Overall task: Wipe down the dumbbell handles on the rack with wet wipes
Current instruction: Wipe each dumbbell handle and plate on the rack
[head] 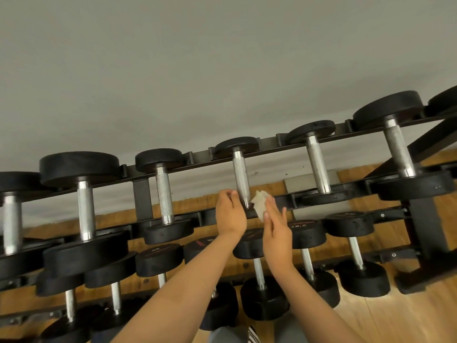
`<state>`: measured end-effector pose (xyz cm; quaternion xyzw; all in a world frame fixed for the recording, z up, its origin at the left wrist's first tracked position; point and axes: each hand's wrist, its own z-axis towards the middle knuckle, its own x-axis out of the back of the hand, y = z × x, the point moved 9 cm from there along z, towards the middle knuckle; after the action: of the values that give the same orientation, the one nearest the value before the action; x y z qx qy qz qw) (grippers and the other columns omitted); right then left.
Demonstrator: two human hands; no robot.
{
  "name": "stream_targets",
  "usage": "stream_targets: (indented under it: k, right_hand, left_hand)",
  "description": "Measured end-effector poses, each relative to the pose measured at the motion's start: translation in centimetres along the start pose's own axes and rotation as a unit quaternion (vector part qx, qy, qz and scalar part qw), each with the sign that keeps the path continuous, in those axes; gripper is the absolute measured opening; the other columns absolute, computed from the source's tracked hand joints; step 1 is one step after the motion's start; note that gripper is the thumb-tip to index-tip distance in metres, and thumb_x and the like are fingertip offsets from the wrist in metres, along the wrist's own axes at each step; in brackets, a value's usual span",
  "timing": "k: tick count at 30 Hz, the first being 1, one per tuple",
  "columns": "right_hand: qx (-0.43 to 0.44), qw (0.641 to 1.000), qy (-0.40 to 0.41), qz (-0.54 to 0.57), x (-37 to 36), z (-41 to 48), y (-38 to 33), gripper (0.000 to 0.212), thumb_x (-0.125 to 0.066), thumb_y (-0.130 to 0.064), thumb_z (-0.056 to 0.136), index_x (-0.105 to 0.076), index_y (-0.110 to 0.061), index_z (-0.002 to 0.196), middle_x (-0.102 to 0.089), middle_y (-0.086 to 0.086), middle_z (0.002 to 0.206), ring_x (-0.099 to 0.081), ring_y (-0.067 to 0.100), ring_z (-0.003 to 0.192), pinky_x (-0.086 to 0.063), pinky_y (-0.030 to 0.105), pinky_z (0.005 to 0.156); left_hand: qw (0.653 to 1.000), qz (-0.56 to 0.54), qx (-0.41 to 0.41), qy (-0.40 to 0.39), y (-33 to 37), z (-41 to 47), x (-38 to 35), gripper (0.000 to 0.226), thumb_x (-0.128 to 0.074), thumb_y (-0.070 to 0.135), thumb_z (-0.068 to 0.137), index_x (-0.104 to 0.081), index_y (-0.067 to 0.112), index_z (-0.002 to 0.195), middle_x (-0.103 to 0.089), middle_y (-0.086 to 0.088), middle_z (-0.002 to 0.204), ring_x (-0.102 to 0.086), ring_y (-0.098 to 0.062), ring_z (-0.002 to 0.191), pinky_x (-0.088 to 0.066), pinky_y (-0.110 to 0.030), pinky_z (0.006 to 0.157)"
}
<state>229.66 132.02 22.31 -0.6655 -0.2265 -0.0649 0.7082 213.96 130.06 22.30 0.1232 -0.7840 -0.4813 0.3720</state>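
The person is standing at the dumbbell rack (272,147) and working on its top tier, at the knurled handle (240,178) of the middle dumbbell. The step in hand looks like the start of this handle's wipe: the cloth is being brought up to the steel but is not yet wrapping it.

The right hand (276,232) is carrying the wet wipe (259,203). Its fingers (272,206) are lying nearly straight and close together, and the thumb seems to be pinning the crumpled wipe against them. The wipe is bunching up just beyond the fingertips, and the handle's near end is standing just to their left, apart from the wipe by a narrow gap.

The left hand (230,214) is sitting on the other side of the same handle. Its fingers (233,194) are curling in toward the steel, which lies just right of their tips, near or touching. Whether they are actually gripping the handle or only steadying against it I cannot tell, since the back of the hand is hiding the contact.

Next, I judge, the wipe needs folding round the handle just left of the right fingers, then sliding away from them along the knurling toward the far head (236,146). The left fingers will need to clear the steel or hold the dumbbell against rolling. Neighbouring handles are waiting on both sides of the hands.
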Motion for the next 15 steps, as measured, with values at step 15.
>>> stream_targets:
  k: [15]
  right_hand:
    - [-0.168,0.982,-0.080,0.041,-0.8,1.2,4.3,0.031,-0.039,-0.013,0.104,-0.053,-0.011,0.132,-0.047,0.000,0.126,-0.052,0.002,0.094,-0.038,0.000,0.076]
  left_hand:
    - [0.998,-0.057,0.027,-0.011,-1.4,0.5,0.6,0.027,-0.032,0.028,0.107,-0.045,0.017,0.128,-0.053,0.002,0.117,-0.048,-0.009,0.106,-0.034,-0.024,0.090]
